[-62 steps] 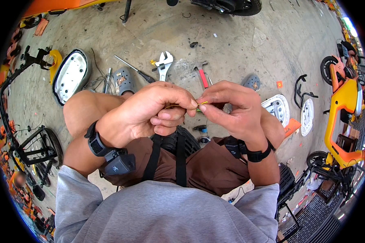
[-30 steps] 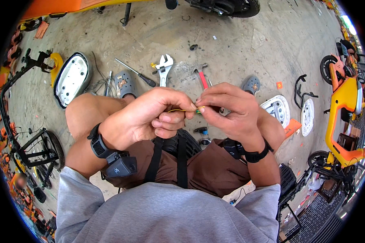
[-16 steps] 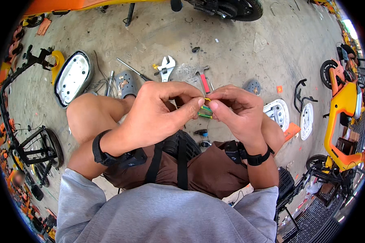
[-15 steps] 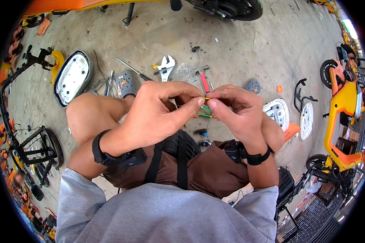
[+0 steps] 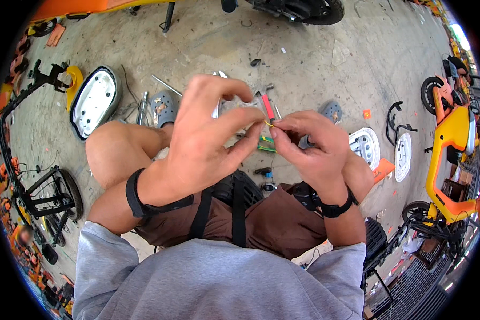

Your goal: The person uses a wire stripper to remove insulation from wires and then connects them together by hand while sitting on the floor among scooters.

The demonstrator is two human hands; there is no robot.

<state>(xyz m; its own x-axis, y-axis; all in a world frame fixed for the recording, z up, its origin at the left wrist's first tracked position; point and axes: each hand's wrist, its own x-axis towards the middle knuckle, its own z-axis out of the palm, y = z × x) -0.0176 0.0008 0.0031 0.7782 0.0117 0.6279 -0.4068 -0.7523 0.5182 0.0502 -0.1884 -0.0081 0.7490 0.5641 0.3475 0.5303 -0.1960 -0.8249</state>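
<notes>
A short, thin yellow wire (image 5: pixel 269 125) spans the small space between my two hands, above the floor in front of my knees. My right hand (image 5: pixel 312 141) pinches its right end between thumb and forefinger. At the other end, the thumb and forefinger of my left hand (image 5: pixel 205 130) close on the wire's tip, with the other fingers raised and curled. Beneath the hands lies a tool with green-and-yellow handles (image 5: pixel 266 143), partly covered. A red-handled hammer (image 5: pixel 268 106) is just beyond the fingertips. My left hand mostly hides an adjustable wrench.
Grey clogs (image 5: pixel 164 108) are on my feet. White-lined seat shell (image 5: pixel 95 104) lies at left, white panels (image 5: pixel 365 149) at right. A bare black frame (image 5: pixel 34 194) stands left, a yellow scooter body (image 5: pixel 444 160) right. A motorbike wheel (image 5: pixel 325 12) shows at the far edge.
My left hand has turned and lifted its outer fingers, rising over the wrench. The fingertips have drawn slightly apart, showing more of the yellow wire. My right hand has barely moved.
</notes>
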